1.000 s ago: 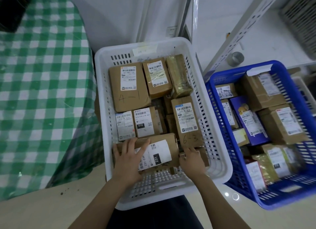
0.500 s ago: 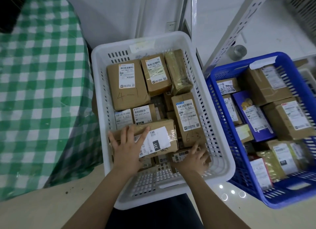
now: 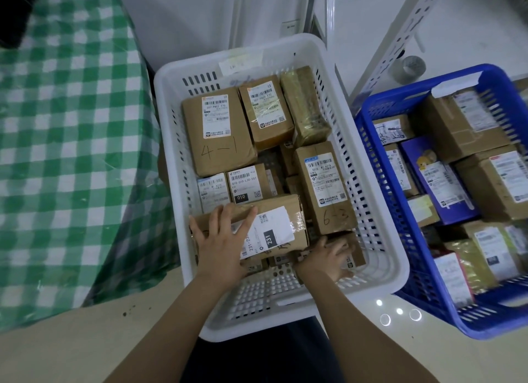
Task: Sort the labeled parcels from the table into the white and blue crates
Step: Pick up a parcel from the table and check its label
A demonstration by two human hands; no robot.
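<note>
Looking straight down into the white crate (image 3: 200, 64), and it's packed with brown labeled parcels! The left hand (image 3: 221, 242) is flat on top of the parcel marked 231 (image 3: 281, 225), fingers straight and spread apart, palm pressing on its left end. That parcel lies crosswise at the near end of the load, a touch tilted, riding on the smaller boxes under it.

The right hand (image 3: 328, 258) is down at the near right of the load, on a small brown parcel (image 3: 353, 255) tucked just below the 231 one. Its fingers are close together and bent over the top, thumb up toward the 231 parcel's edge. Clamped on it or only resting? Can't tell from this angle.

Further in, the parcel marked 4-1 (image 3: 220, 151) sits at the far left. The parcel marked 6-3 (image 3: 325, 188) runs along the right wall, its near corner just beside the 231 parcel's right end.

Off to the right, just beside the white one, the blue crate (image 3: 400, 92) holds its own stack. There are brown boxes with a purple box (image 3: 437, 182) among them, and yellow-wrapped packets at the near end. On the left, the green checked tablecloth (image 3: 71, 154) hangs down to the floor. Behind the crates, a white perforated upright (image 3: 400, 37) slants up along the wall.
</note>
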